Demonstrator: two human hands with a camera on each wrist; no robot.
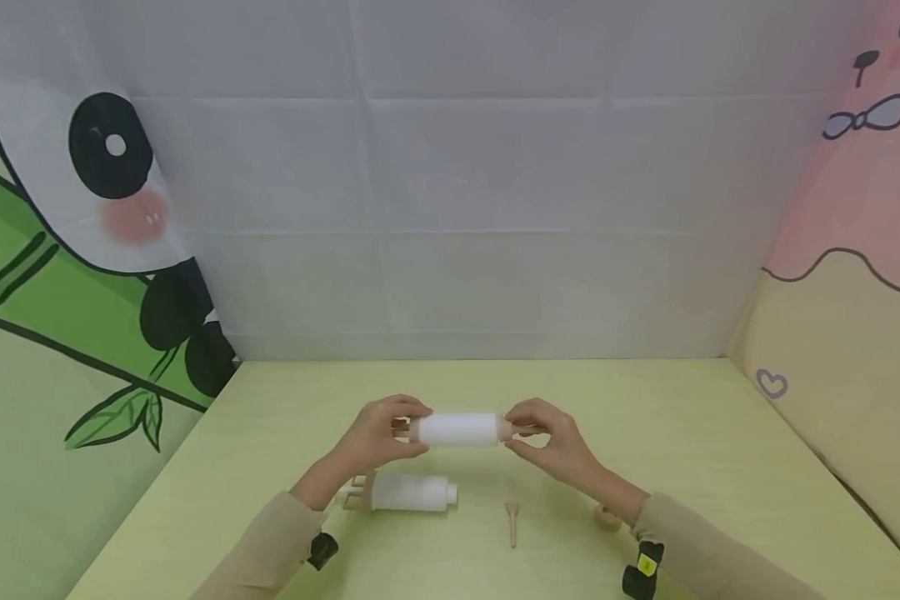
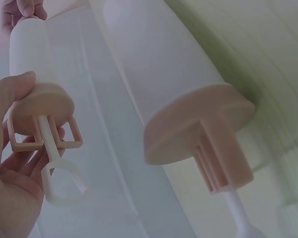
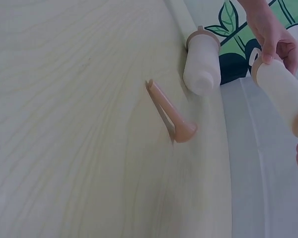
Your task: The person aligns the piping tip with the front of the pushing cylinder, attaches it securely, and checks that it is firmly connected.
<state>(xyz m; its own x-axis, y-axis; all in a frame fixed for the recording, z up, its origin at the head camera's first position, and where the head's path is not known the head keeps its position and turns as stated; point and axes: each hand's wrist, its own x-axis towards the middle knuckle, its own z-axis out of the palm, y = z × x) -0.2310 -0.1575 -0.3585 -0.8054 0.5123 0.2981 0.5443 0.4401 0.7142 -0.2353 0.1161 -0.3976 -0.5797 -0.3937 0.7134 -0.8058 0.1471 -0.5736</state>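
Observation:
Above the table, both hands hold a white-barrelled icing syringe (image 1: 459,429) lying level. At its left end, my left hand (image 1: 381,435) grips the tan collar, which bears two finger loops (image 2: 72,134) and a white plunger with a ring handle (image 2: 49,186). My right hand (image 1: 557,440) pinches the tan nozzle end (image 1: 506,429) between thumb and fingers; part of that end is hidden. A second white syringe (image 1: 411,492) lies on the table below the left hand, its loops and plunger facing left and a short white tip facing right.
A loose tan nozzle (image 3: 171,110) with a flared end lies on the table (image 1: 285,400), right of the second syringe. A small round tan piece (image 1: 607,518) sits partly behind the right wrist. A pale cloth wall (image 1: 465,208) rises at the table's back edge.

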